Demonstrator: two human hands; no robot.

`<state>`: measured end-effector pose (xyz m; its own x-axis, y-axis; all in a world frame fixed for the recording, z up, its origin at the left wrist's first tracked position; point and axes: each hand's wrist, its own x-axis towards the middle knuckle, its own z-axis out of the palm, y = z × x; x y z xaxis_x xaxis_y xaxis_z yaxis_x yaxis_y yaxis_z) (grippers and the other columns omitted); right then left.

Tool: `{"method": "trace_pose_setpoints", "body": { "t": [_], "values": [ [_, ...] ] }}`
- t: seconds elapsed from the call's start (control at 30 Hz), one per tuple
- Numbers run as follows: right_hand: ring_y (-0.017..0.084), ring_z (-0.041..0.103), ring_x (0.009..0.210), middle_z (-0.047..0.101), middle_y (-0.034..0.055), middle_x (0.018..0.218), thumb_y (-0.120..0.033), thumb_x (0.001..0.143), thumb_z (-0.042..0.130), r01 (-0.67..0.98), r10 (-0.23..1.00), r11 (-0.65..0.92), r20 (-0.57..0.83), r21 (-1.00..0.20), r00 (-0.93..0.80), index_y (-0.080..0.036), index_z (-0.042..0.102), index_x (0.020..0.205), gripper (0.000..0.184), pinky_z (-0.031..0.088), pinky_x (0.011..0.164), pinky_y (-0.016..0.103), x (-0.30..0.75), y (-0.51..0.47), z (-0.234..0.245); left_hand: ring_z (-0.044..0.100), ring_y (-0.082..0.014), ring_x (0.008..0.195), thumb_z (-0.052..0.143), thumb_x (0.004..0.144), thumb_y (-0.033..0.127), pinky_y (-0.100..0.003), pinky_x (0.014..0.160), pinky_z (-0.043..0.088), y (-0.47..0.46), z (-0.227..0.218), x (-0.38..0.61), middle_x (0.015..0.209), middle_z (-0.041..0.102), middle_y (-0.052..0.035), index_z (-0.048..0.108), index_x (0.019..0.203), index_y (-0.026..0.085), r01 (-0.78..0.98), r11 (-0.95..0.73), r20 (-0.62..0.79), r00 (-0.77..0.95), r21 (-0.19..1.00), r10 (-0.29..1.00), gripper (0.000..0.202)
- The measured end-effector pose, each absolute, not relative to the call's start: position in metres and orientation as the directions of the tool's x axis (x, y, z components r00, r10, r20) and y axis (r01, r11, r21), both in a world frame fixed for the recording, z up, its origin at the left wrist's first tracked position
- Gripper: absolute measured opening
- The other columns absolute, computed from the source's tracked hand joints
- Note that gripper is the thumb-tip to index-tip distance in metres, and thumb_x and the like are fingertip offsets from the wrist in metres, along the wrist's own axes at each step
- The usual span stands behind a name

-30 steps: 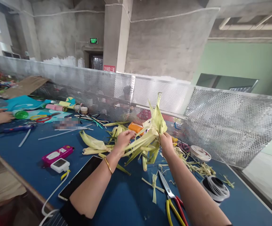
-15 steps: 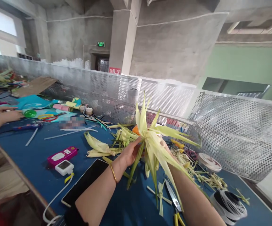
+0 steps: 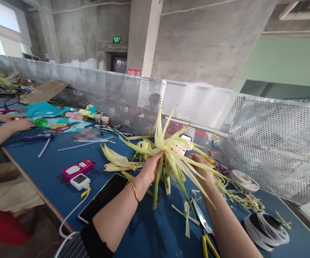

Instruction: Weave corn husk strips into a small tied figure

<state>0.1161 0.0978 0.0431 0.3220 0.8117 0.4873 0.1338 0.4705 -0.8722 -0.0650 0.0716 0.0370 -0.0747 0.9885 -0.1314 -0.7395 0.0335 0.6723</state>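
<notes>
A splayed bundle of pale green corn husks stands up over the table, its long strips spreading in all directions. My left hand is closed around its lower part from the left, thumb pressed against the base. To the right of the bundle, my right hand is apart from its centre, fingers loosely bent and spread; husk strips cross in front and partly hide them. Below the hands lie a knotted husk strip and scissors with yellow handles. More corn husks rest left of the bundle.
Nearby are a black tablet, a magenta power strip, a spool of white cord, a tape roll and husk scraps. A perforated metal screen borders the back. Another person's hands are at far left.
My right hand has moved out to the right from behind the bundle and shows more. The husk bundle has turned, its strips fanned wider. My left hand still holds it. The view has shifted slightly.
</notes>
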Motion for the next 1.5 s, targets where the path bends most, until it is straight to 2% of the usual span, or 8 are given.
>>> {"method": "trace_pose_setpoints", "body": {
  "t": [0.2, 0.3, 0.4, 0.53, 0.73, 0.93, 1.27, 1.5],
  "values": [
    [0.018, 0.058, 0.058, 0.052, 0.0005, 0.061, -0.036, 0.077, 0.05, 0.006, 0.483, 0.631, 0.399, -0.776, 0.779, -0.026, 0.05, 0.064, 0.016, 0.052, 0.06, 0.038, 0.181, 0.064, 0.081, 0.064, -0.0156, 0.056, 0.08, 0.067, 0.022, -0.027, 0.055, 0.054, 0.071, 0.032, -0.059, 0.075, 0.072, -0.0045, 0.069, 0.095, 0.015, -0.715, -0.013, -0.087, -0.104, 0.699, 0.991, 0.03],
    [0.021, 0.061, 0.068, 0.06, 0.0047, 0.07, -0.026, 0.078, 0.064, 0.398, 0.229, 0.691, 0.706, -0.603, 0.671, -0.023, 0.062, 0.07, 0.009, 0.051, 0.068, 0.04, 0.174, 0.029, 0.103, 0.062, -0.0147, 0.054, 0.083, 0.064, 0.025, -0.026, 0.052, 0.052, 0.071, 0.029, -0.055, 0.071, 0.07, -0.0034, 0.068, 0.095, 0.015, -0.696, -0.005, -0.075, -0.084, 0.718, 0.994, 0.035],
    [0.02, 0.063, 0.072, 0.066, 0.0029, 0.075, -0.025, 0.085, 0.065, 0.667, 0.353, 0.667, 0.929, -0.333, 0.111, -0.022, 0.066, 0.079, 0.007, 0.049, 0.068, 0.035, 0.148, -0.002, 0.115, 0.059, -0.0133, 0.051, 0.083, 0.064, 0.027, -0.024, 0.049, 0.05, 0.072, 0.026, -0.053, 0.065, 0.067, -0.0018, 0.068, 0.093, 0.013, -0.684, -0.014, -0.071, -0.097, 0.729, 0.993, 0.035],
    [0.019, 0.065, 0.08, 0.07, 0.0013, 0.081, -0.022, 0.091, 0.06, 0.659, 0.395, 0.751, 0.786, 0.022, -0.476, -0.021, 0.066, 0.086, 0.008, 0.046, 0.083, 0.037, 0.124, -0.024, 0.12, 0.055, -0.0115, 0.046, 0.083, 0.063, 0.026, -0.023, 0.047, 0.046, 0.07, 0.025, -0.053, 0.06, 0.063, 0.0003, 0.067, 0.085, 0.013, -0.675, -0.05, -0.048, -0.126, 0.736, 0.991, 0.03],
    [0.024, 0.066, 0.088, 0.072, 0.0062, 0.095, -0.022, 0.094, 0.053, 0.778, 0.456, 0.619, 0.759, 0.105, -0.466, -0.018, 0.066, 0.1, 0.016, 0.045, 0.078, 0.036, 0.114, -0.006, 0.105, 0.058, -0.0134, 0.049, 0.084, 0.06, 0.024, -0.026, 0.052, 0.049, 0.061, 0.032, -0.046, 0.062, 0.066, -0.0021, 0.068, 0.082, 0.012, -0.682, 0.011, -0.099, -0.091, 0.731, 0.991, 0.03],
    [0.028, 0.059, 0.109, 0.07, 0.0104, 0.115, -0.013, 0.09, 0.054, 0.828, 0.418, 0.497, 0.764, 0.26, -0.491, -0.015, 0.067, 0.107, 0.022, 0.037, 0.096, 0.041, 0.099, 0.04, 0.086, 0.065, -0.0155, 0.06, 0.086, 0.053, 0.019, -0.027, 0.061, 0.053, 0.057, 0.031, -0.039, 0.073, 0.072, -0.005, 0.07, 0.083, 0.012, -0.698, -0.027, -0.048, -0.088, 0.716, 0.995, 0.035],
    [0.025, 0.049, 0.083, 0.063, 0.0086, 0.081, -0.01, 0.09, 0.053, 0.699, 0.366, 0.364, 0.595, 0.616, -0.715, -0.018, 0.065, 0.078, 0.019, 0.031, 0.085, 0.038, 0.092, 0.051, 0.092, 0.068, -0.0177, 0.067, 0.088, 0.051, 0.018, -0.028, 0.066, 0.054, 0.06, 0.024, -0.037, 0.078, 0.074, -0.0061, 0.071, 0.086, 0.012, -0.672, -0.026, -0.045, -0.088, 0.74, 0.995, 0.039],
    [0.024, 0.046, 0.074, 0.059, 0.006, 0.069, -0.009, 0.09, 0.051, 0.751, 0.431, 0.329, 0.617, 0.573, -0.659, -0.016, 0.062, 0.078, 0.018, 0.028, 0.081, 0.038, 0.094, 0.051, 0.083, 0.063, -0.0157, 0.057, 0.087, 0.059, 0.026, -0.027, 0.054, 0.053, 0.057, 0.026, -0.038, 0.073, 0.072, -0.0049, 0.07, 0.093, 0.013, -0.665, 0.149, -0.101, 0.11, 0.732, 0.989, 0.04]
  ]
}}
